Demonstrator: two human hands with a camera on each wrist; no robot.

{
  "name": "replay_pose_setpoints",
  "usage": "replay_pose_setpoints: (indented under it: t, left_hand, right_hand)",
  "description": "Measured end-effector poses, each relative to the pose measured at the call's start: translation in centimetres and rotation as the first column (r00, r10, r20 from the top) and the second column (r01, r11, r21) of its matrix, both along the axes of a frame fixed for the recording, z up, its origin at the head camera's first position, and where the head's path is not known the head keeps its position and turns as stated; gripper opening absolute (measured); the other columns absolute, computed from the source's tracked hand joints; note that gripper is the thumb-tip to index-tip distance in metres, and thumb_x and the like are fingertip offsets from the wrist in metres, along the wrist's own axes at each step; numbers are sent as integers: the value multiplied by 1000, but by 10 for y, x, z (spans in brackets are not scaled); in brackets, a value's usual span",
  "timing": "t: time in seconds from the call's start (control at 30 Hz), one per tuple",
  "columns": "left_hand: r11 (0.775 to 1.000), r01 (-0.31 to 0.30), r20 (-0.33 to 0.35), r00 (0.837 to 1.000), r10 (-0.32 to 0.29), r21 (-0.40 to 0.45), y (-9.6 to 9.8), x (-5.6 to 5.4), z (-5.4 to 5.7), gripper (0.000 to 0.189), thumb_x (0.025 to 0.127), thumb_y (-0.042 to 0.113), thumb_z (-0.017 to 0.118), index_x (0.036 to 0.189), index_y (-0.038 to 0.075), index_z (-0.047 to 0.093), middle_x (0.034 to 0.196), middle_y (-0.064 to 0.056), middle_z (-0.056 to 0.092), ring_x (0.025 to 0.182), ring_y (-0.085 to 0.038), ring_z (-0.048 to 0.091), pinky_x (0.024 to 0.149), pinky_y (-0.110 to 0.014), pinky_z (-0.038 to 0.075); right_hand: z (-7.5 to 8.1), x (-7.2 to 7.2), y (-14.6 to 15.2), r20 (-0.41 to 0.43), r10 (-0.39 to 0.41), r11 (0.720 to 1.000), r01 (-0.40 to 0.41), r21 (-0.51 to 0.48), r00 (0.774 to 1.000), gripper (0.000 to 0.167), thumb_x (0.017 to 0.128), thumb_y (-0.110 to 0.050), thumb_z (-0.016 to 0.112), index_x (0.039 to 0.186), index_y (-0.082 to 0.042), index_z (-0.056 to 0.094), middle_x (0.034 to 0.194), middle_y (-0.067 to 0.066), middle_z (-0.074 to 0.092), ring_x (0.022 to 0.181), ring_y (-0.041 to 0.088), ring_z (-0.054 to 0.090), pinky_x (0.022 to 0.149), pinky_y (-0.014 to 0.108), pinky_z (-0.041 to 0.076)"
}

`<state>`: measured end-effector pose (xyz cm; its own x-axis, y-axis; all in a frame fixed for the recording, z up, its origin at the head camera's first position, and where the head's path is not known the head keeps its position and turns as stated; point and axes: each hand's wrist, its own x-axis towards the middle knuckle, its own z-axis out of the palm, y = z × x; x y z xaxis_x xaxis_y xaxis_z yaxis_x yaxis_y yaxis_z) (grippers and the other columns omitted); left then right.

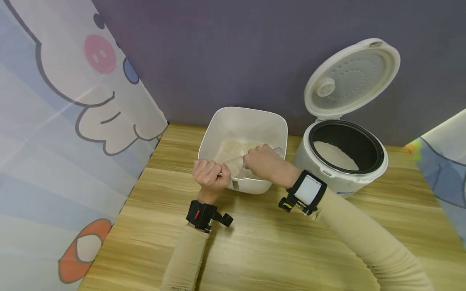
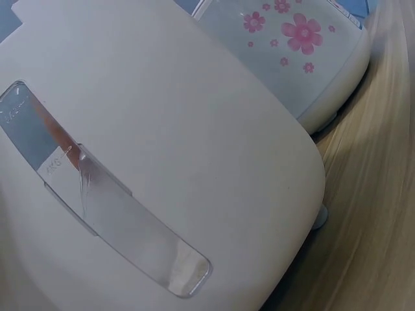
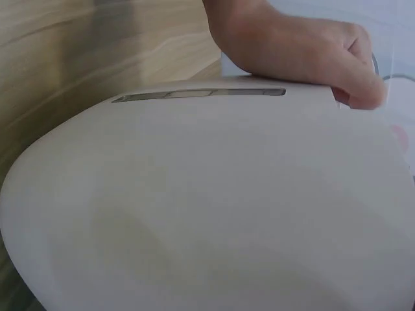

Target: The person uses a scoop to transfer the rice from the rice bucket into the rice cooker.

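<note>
A white rice bin (image 1: 251,119) with rice (image 1: 229,149) in it stands on the table near the back wall. My left hand (image 1: 212,176) grips its rim at the front left corner, fingers curled. Over the bin's front part, my right hand (image 1: 267,163) holds a clear scoop (image 1: 236,165) by its handle, with the scoop's bowl pointing toward the left hand. Rice appears to lie in that bowl. From the right wrist, the left hand (image 3: 311,52) shows on the bin's edge; the scoop is hidden there. A clear window strip (image 2: 181,259) runs down the bin's outer wall.
To the right stands a white rice cooker (image 1: 303,157) with its lid (image 1: 353,76) raised and rice (image 1: 333,155) in its dark inner pot. Pink flowers mark its side (image 2: 301,35). A grey wall (image 1: 218,52) closes the wooden table's back; a printed curtain (image 1: 43,161) hangs left.
</note>
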<state>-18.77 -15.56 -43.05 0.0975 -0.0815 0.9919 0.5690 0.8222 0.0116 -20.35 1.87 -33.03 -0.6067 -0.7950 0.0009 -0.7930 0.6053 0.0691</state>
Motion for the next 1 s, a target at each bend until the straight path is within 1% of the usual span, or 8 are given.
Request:
replay_pose_setpoints:
  t: [0.17,0.3,0.43,0.63,0.73,0.83,0.9,1.0]
  left_hand:
    - [1000,3,13,1000,-3,9,0,1,0,32,67,0,54,51,10,29,47,-1,24,46,-19,21,55,-35,21]
    - [1000,3,16,1000,-4,4,0,0,-1,31,66,1,54,51,10,29,47,-1,24,46,-19,21,54,-34,22]
    - [1000,0,21,1000,0,1,1,-1,-3,31,66,1,54,51,10,29,47,-1,25,46,-19,22,54,-34,24]
    - [1000,-1,29,1000,2,-4,2,-1,-1,31,68,1,54,51,10,29,47,-1,24,47,-19,21,54,-34,23]
    - [1000,-8,34,999,8,-5,2,-1,0,32,69,1,54,51,10,29,48,-1,24,47,-20,21,55,-35,23]
    - [1000,-15,39,999,15,-5,3,-2,0,32,70,1,54,51,10,29,48,-1,24,47,-20,21,55,-35,23]
    - [1000,-20,41,999,21,-6,3,-2,-1,32,70,2,54,51,10,30,48,-1,24,47,-20,21,55,-35,23]
    - [1000,-26,43,999,27,-7,3,-2,-1,32,70,2,54,51,10,30,47,0,24,47,-19,21,54,-35,23]
  right_hand:
    - [-1,-2,0,29,-5,999,7,-53,1000,47,84,7,63,58,-22,36,61,-6,34,58,13,34,55,39,45]
    - [-1,-3,0,44,-17,996,21,-88,999,45,85,5,63,60,-22,38,61,-6,32,58,13,35,53,37,41]
    - [-1,-3,2,56,-33,994,39,-102,998,37,89,-2,66,63,-20,47,62,-5,38,58,14,39,54,38,41]
    - [7,-1,6,69,-47,989,56,-135,996,33,93,-7,65,66,-18,51,64,-4,44,59,15,41,57,40,43]
    - [11,2,9,65,-52,986,62,-154,997,28,96,-11,65,69,-16,58,67,-3,53,60,15,47,60,43,48]
    - [13,4,13,52,-50,983,58,-174,997,22,98,-18,67,76,-15,66,73,-1,63,64,17,58,63,44,52]
    - [14,5,15,47,-48,980,56,-190,998,21,99,-20,68,79,-13,67,75,0,65,65,19,62,63,45,53]
    - [16,6,18,43,-49,977,57,-205,998,22,99,-22,68,78,-13,65,73,1,64,66,20,63,63,44,52]
